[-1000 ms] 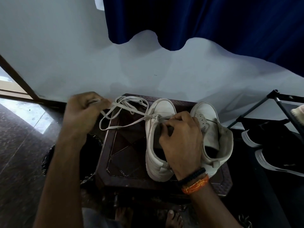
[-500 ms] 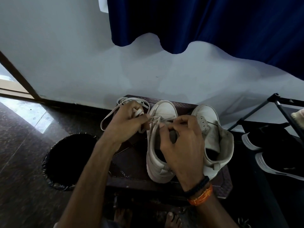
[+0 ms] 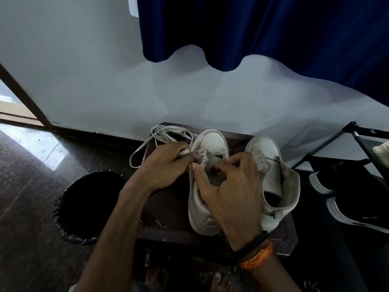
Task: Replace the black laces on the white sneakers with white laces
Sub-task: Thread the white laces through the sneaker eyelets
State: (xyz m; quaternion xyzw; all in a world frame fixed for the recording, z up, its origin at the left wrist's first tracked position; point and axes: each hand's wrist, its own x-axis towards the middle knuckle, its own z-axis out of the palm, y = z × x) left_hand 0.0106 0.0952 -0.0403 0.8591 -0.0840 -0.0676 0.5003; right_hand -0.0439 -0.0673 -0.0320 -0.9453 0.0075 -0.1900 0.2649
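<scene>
Lacing underway: left hand (image 3: pixel 166 165) pinches white lace (image 3: pixel 168 131) at left sneaker (image 3: pixel 210 144), feeding an eyelet. Right hand (image 3: pixel 231 192) grips its tongue, steadying. Right sneaker (image 3: pixel 265 150) unlaced, alongside on stool (image 3: pixel 288 239).

Left of stool: dark bin (image 3: pixel 88 207) stands just beside the dark wooden stool (image 3: pixel 288 239).
Right: black shoe rack (image 3: pixel 357 140) close by.
Behind: white wall (image 3: pixel 105 81) near.
</scene>
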